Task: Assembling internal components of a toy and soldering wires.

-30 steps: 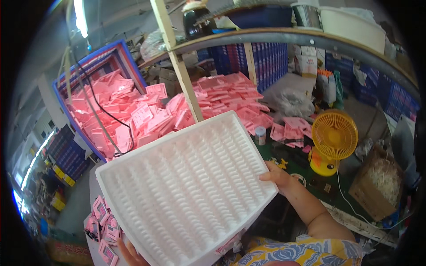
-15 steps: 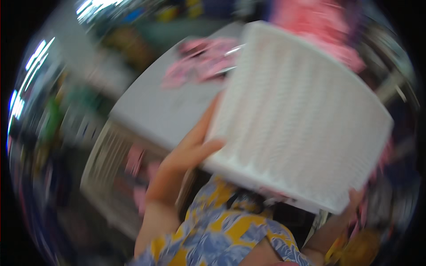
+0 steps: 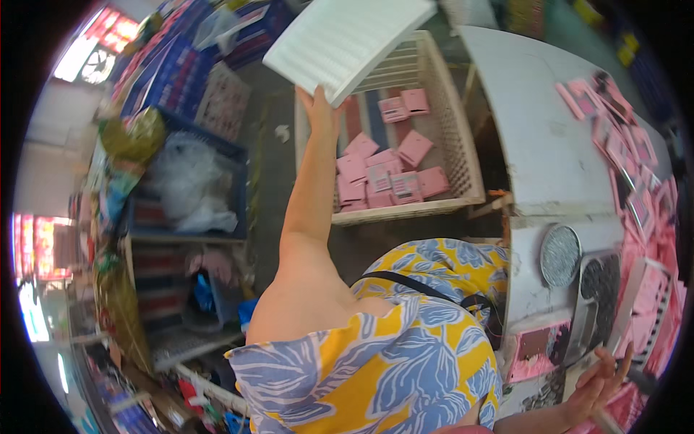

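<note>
My left hand (image 3: 316, 108), its arm stretched far forward, grips a corner of a white ribbed tray (image 3: 347, 43). The tray is tilted over the far left part of a cream plastic crate (image 3: 463, 155). Inside that crate lie several flat pink boxes (image 3: 390, 173) in a loose heap. At the lower right my right hand (image 3: 603, 376) holds nothing, with its fingers apart. Close to it are a pink box with a dark inside (image 3: 535, 352), an oblong metal tray of dark bits (image 3: 598, 293) and a pile of pink pieces (image 3: 643, 318).
A white table (image 3: 535, 130) on the right bears loose pink cases (image 3: 625, 141) and a round dish of silvery bits (image 3: 560, 254). To the left stand a blue crate (image 3: 235, 181) with a clear plastic bag (image 3: 191, 181), a shelf below it, and stacked blue crates (image 3: 170, 76).
Both hands were on the white tray; my right hand has let go and is now by the worktable. My left hand has carried the tray out over the crate. The view has turned left.
</note>
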`<state>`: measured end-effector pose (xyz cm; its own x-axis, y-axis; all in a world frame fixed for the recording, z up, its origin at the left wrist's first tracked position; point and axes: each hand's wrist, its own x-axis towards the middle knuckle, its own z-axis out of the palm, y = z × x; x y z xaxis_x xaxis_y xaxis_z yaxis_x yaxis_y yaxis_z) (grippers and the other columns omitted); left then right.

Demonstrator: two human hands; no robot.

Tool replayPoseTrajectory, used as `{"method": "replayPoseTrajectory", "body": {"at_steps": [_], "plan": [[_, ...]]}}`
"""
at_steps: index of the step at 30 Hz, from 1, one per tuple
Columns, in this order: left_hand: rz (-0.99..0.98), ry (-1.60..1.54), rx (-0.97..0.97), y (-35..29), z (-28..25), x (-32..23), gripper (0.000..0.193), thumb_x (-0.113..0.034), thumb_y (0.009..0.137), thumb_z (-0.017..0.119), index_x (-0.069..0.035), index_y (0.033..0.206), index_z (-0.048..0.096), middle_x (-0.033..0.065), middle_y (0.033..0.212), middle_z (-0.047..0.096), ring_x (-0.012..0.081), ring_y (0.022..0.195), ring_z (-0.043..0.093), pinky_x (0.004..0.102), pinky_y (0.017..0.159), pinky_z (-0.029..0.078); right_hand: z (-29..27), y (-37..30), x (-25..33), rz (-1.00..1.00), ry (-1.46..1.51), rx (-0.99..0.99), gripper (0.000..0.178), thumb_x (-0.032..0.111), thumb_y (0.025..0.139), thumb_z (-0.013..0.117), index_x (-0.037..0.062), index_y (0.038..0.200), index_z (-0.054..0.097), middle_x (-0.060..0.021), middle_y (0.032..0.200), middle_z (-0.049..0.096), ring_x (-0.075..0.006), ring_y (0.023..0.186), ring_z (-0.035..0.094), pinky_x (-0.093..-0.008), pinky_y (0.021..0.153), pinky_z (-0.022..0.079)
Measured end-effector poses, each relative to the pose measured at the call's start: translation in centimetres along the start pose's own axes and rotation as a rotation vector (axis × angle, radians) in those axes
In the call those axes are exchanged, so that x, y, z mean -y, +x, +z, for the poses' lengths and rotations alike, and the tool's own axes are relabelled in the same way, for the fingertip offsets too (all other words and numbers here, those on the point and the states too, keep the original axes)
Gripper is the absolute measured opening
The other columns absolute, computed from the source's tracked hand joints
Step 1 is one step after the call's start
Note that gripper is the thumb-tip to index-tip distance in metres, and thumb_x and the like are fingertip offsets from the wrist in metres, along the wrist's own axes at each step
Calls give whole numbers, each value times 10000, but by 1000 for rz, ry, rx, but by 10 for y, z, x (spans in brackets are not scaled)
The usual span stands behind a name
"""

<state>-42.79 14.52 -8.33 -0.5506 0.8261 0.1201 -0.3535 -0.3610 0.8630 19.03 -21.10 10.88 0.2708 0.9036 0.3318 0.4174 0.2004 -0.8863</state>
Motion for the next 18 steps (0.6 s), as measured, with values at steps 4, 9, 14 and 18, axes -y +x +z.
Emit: {"method": "replayPoseTrajectory", "body": {"at_steps": [4,9,14,18], "plan": [[-12,167,-593,-16,-145,-17,625,-150,953,492,-298,1497,221,122,1441,420,369,1125,588,494,717,620,13,17,-1,-4,30,69,741,384,988,634,-30,1532,347,-134,1065,674,-49,554,380,-175,532,285],[42,37,-1091,-97,-292,-50,596,-149,941,471,-308,1473,253,116,1445,432,381,1113,598,508,716,628,37,51,12,-60,80,306,667,318,1007,648,-37,1501,374,-221,1059,697,-120,582,462,-221,515,341],[163,-232,-1424,-200,-385,-82,711,-155,971,451,-322,1574,113,134,1492,409,386,1106,617,467,648,627,70,71,24,-39,84,406,512,255,997,662,-76,1369,544,-215,1015,713,-150,596,502,-200,505,358],[372,-213,-1654,-278,-449,-104,619,-159,956,481,-240,1505,208,213,1397,460,422,1018,627,478,611,642,112,80,36,-92,156,522,510,213,986,680,-116,1352,545,-202,961,712,-154,593,519,-215,505,375]]}}
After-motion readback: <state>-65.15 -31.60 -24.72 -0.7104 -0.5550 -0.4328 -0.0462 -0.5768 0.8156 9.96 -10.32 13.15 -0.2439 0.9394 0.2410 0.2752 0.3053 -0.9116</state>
